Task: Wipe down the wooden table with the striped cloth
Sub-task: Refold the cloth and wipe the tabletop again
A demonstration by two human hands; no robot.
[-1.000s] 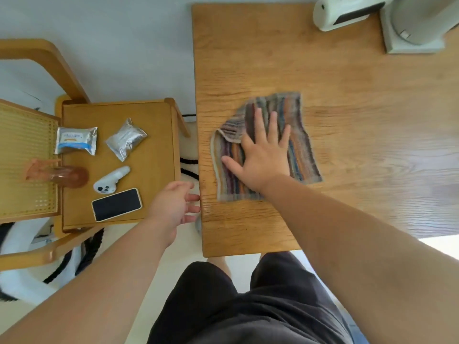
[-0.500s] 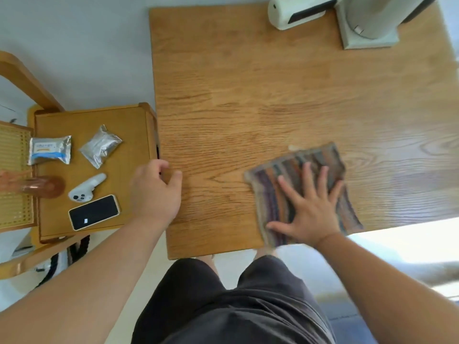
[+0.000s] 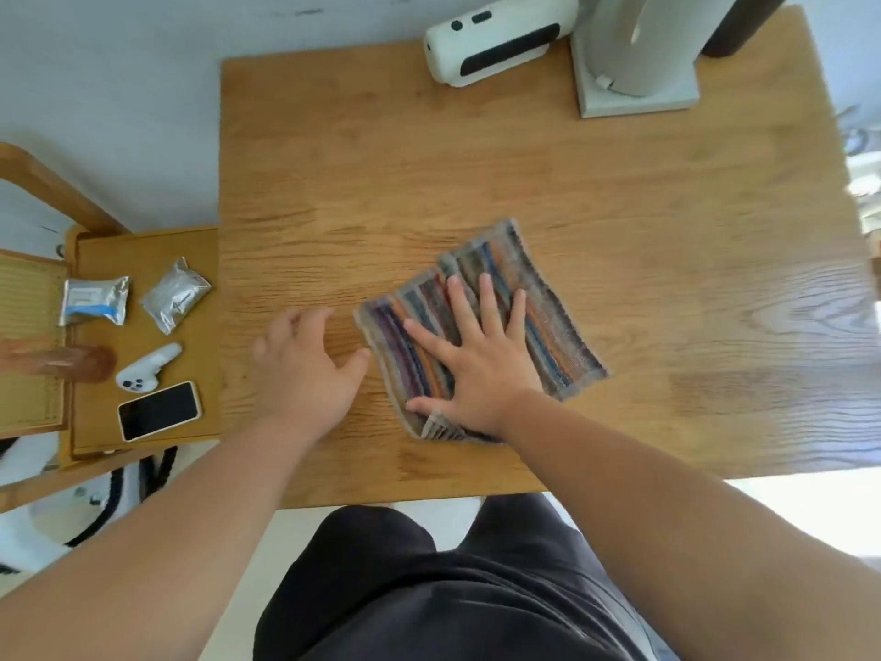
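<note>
The striped cloth lies flat near the front middle of the wooden table. My right hand presses down on it with fingers spread, covering its near left part. My left hand rests on the bare wood just left of the cloth, fingers loosely curled and holding nothing; its thumb reaches close to the cloth's left edge.
A white device and a grey stand base sit at the table's far edge. A lower side table to the left carries two foil packets, a white controller, a phone and a brown bottle.
My right hand slid the cloth from the table's left side to the front right, then back toward the middle. My left hand moved from the left edge onto the tabletop beside the cloth.
</note>
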